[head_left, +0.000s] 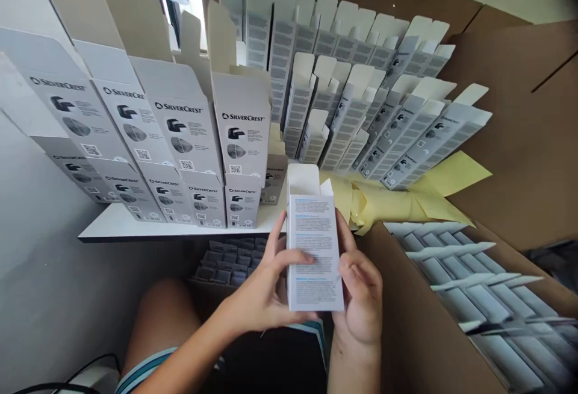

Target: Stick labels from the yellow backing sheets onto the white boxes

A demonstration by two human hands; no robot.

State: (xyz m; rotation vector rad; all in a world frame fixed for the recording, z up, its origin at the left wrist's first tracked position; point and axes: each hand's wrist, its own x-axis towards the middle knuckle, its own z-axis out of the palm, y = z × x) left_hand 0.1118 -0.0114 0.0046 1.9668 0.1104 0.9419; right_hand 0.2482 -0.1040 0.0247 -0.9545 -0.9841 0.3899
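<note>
White and flat, the counter bore two tiers of grey printed cardboard cartons; near its front edge, the left hand and right hand had their grip clamped around an open-topped white cardboard box with blue-headed text

Illegible print on handheld box

Bx before tbl, ctn R.

Yellow paper lies beside brown cardboard; a black cable curves lower left.
</note>
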